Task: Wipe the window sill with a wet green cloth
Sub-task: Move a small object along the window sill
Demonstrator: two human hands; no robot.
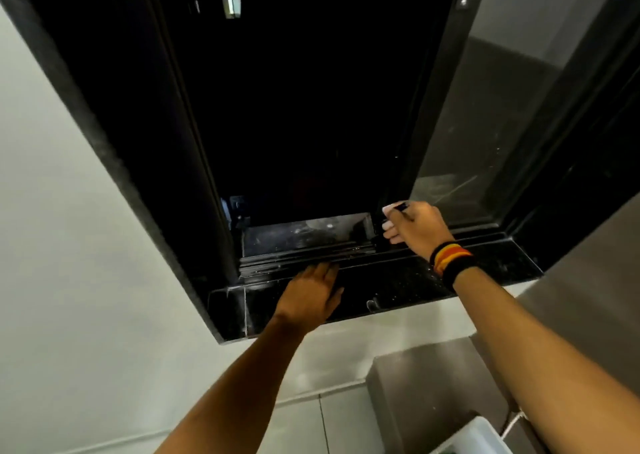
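Resting flat and empty on the black sill (pixel 398 280), left hand (pixel 310 292); right hand (pixel 414 228) grasping sash frame (pixel 433 107).

The window sill (pixel 398 280) runs across the middle, set into the wall (pixel 69 245). The left hand (pixel 311 292) lies on the sill's left part, fingertips toward the sliding track (pixel 304 256) behind it. The right hand (pixel 417 228) is farther right and behind, at the foot of the window frame (pixel 433 107). A wristband (pixel 452 261) sits over the sill.
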